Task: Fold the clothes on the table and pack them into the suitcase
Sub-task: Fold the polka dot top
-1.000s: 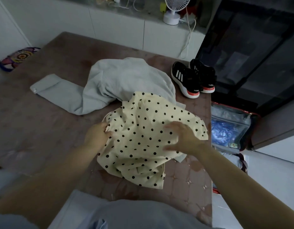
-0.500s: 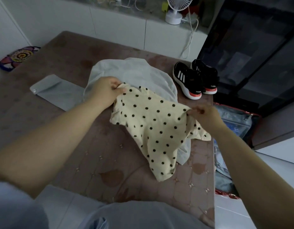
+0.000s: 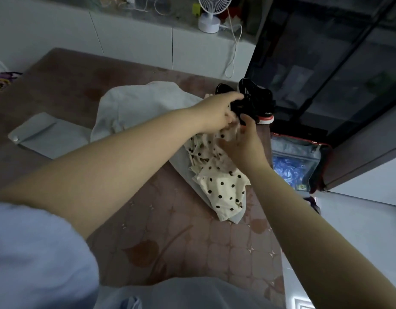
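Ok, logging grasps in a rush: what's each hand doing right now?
Left hand: grips the polka-dot garment.
Right hand: against the same garment; grip too blurred to tell.

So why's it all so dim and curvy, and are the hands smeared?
Head view: the light is dim and flat, with only soft shadows; the wide lens bows the table edge and the counter; the left hand and right hand are motion-smeared where they meet, so the fingers blur; the top and shoes look fairly sharp; the cabinet glass shows faint reflections, no strong glare.
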The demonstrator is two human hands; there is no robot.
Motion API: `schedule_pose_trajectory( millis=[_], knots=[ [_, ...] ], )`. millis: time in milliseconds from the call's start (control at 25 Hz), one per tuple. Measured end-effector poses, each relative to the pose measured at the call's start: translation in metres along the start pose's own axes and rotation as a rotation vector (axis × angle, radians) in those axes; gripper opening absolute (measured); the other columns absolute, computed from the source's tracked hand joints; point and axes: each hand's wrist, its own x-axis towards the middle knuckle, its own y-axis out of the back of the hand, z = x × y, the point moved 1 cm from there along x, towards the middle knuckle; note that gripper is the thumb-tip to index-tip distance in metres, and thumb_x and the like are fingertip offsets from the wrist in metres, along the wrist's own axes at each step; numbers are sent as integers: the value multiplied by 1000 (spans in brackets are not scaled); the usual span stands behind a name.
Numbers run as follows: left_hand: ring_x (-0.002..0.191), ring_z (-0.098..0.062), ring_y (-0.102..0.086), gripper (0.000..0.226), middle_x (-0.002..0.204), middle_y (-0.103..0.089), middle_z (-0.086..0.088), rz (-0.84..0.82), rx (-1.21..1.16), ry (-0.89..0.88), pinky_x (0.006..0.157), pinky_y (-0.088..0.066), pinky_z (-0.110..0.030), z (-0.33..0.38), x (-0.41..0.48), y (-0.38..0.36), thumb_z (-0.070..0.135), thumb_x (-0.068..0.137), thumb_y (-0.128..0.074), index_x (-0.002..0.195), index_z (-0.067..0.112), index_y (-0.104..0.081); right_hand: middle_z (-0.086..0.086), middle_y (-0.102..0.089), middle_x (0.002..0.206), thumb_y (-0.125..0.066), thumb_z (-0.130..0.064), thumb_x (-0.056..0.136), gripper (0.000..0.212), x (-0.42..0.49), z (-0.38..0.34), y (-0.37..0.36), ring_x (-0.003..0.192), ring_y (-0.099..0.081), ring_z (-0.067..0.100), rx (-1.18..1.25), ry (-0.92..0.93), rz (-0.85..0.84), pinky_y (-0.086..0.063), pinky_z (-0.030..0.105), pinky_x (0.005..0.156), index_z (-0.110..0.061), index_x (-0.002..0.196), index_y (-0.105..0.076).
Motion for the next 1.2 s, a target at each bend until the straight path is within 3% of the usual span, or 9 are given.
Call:
schedule_pose_trajectory(
  millis=[120, 240, 440, 520, 640, 760, 880, 1040, 1200],
  knots=[
    [90, -4, -62, 51, 105, -68, 3, 15, -65, -3, 76, -48, -14, -23, -5, 9, 2, 92, -49, 139, 19, -37, -11, -56, 80, -64, -22, 86, 47, 10, 23, 11, 89, -61, 20, -128, -95, 120, -45, 31, 74, -15, 128, -44],
    [100, -10, -56, 51, 118, -61, -3, 110, -14, 104, 85, -44, -20, -69, -10, 19, 5, 89, -57, 135, 18, -41, -3, -58, 92, -56, -19, 90, 34, 12, 47, 30, 88, -57, 21, -177, -184, 233, -48, 35, 76, -14, 123, -51],
    [132, -29, -34, 98, 145, -37, -10, 50, 324, 231, 106, -33, -40, -112, -6, -11, 37, 69, -79, 146, 21, -20, 1, -62, 86, -46, -17, 94, 26, 24, 83, 70, 68, -53, 13, -17, -347, 412, -42, 12, 51, -12, 113, -63],
    [132, -31, -35, 107, 144, -38, -10, 32, 392, 267, 105, -31, -41, -111, 2, -27, 52, 67, -76, 147, 18, -14, 1, -61, 88, -44, -14, 94, 24, 23, 91, 85, 76, -54, 15, 68, -384, 461, -44, 21, 64, -11, 109, -63],
    [123, -27, -46, 83, 133, -53, -6, 6, 474, 305, 101, -32, -38, -115, 14, -45, 53, 73, -70, 139, 18, -34, -2, -55, 75, -40, -13, 95, 20, 15, 103, 99, 67, -48, 13, 137, -441, 424, -42, 27, 62, -14, 102, -59],
    [93, -24, -56, 44, 98, -63, -4, 61, 211, 264, 78, -42, -22, -118, 14, -46, 30, 76, -76, 111, 10, -60, 3, -54, 73, -38, -12, 95, 21, 8, 118, 105, 61, -47, 16, 183, -492, 385, -41, 28, 57, -14, 102, -57],
    [66, -13, -44, 16, 68, -50, 0, 154, -77, 243, 52, -32, -9, -117, 1, -29, 13, 77, -75, 76, 9, -59, 7, -57, 73, -39, -13, 94, 22, 6, 124, 106, 63, -53, 26, 197, -509, 345, -47, 37, 63, -12, 105, -58],
    [94, -18, -62, 20, 98, -65, -4, 340, -581, 287, 86, -50, -30, -117, -29, 10, 3, 86, -62, 103, 13, -61, 6, -63, 77, -40, -13, 96, 21, 5, 106, 102, 60, -62, 17, 154, -418, 221, -52, 29, 56, -10, 105, -59],
    [92, -9, -65, 27, 95, -70, 6, 391, -665, 182, 86, -50, -25, -107, -69, 68, -2, 92, -48, 104, 19, -61, 3, -68, 67, -41, -8, 98, 18, -7, 74, 86, 51, -63, 13, 252, -294, -85, -49, 25, 46, -9, 97, -59]
  ],
)
